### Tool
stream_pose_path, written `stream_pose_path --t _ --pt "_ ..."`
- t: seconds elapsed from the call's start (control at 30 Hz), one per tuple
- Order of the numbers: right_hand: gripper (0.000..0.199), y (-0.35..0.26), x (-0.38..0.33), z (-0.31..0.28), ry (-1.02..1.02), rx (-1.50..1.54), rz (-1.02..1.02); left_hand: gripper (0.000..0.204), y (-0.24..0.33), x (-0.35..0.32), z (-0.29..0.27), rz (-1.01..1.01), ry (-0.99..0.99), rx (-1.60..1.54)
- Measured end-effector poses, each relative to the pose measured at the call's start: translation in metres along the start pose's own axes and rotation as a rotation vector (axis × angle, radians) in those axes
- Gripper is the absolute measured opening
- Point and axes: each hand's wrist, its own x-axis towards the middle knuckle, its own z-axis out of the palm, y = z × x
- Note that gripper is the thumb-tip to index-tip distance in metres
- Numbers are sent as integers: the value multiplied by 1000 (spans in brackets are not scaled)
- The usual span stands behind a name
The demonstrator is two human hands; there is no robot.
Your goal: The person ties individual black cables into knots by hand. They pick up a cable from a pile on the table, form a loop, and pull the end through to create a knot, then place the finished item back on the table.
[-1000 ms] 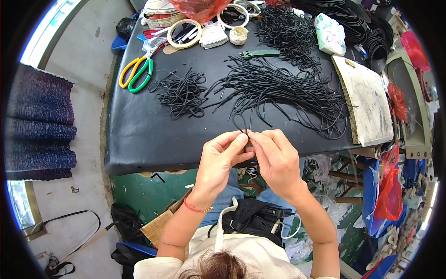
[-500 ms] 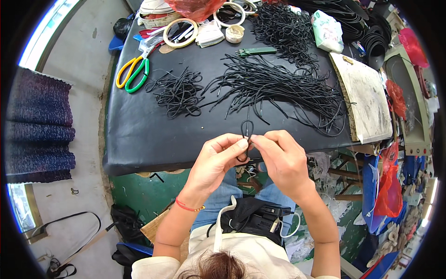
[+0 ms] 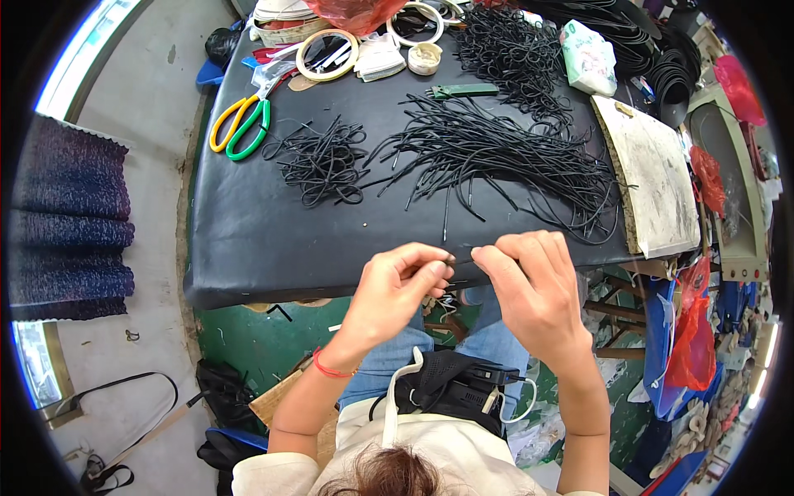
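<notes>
My left hand (image 3: pixel 403 283) is closed in a pinch near the table's front edge, thumb against fingers, on a thin black cord (image 3: pixel 451 260). Just to its right, my right hand (image 3: pixel 533 285) pinches what looks like the cord's other part between thumb and forefinger. A small gap separates the fingertips, and most of the cord is hidden by my fingers. Beyond them lies a wide bundle of straight black cords (image 3: pixel 504 157), with a few strand ends pointing toward me. A smaller heap of looped black cords (image 3: pixel 322 157) sits to the left.
Yellow-and-green-handled scissors (image 3: pixel 240 128) lie at the table's left. Farther back are a green tool (image 3: pixel 465 90), tape rolls (image 3: pixel 327 55), a small round tub (image 3: pixel 424 59) and a tangled black cord pile (image 3: pixel 513 58). A stained pale board (image 3: pixel 649 178) edges the right side.
The loop that stood up between my fingers has gone from sight. My right hand has drawn away to the right, and the fingertips are farther apart.
</notes>
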Motion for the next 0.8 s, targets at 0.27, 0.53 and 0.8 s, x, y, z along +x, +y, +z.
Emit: stream_pose_path --t 0.27,0.53,0.8 --pt "13 15 -3 21 92 419 349 14 11 -7 0 -3 -150 152" --pt "6 9 -16 29 -142 674 491 18 25 -9 -11 -154 -329 -152" --pt "7 3 -14 15 268 535 401 23 20 -6 -10 -184 -242 -113"
